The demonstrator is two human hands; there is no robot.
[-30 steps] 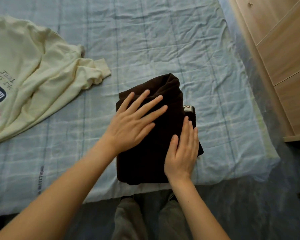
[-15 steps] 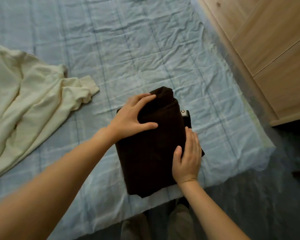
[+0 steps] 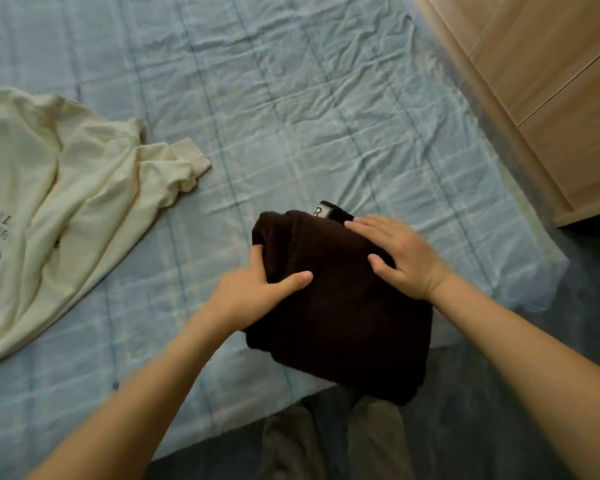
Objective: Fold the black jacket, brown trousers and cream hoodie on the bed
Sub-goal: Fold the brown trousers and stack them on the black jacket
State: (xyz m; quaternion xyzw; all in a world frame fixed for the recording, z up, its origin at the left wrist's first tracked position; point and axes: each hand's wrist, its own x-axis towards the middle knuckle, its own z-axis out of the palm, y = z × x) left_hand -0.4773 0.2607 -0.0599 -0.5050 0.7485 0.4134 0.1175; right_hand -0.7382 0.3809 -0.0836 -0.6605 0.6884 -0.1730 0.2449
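Trousers (image 3: 343,317) folded, now lifted off bed (image 3: 291,116): left hand (image 3: 253,296) clamped on edge, right hand (image 3: 399,258) flat, fingers spread; hoodie (image 3: 66,202) next.

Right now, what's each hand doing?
Left hand: grips the folded brown trousers at their left edge.
Right hand: open, fingers flat on the trousers.

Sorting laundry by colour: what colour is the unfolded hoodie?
Cream hoodie, with a dark printed graphic; the head view shows it.
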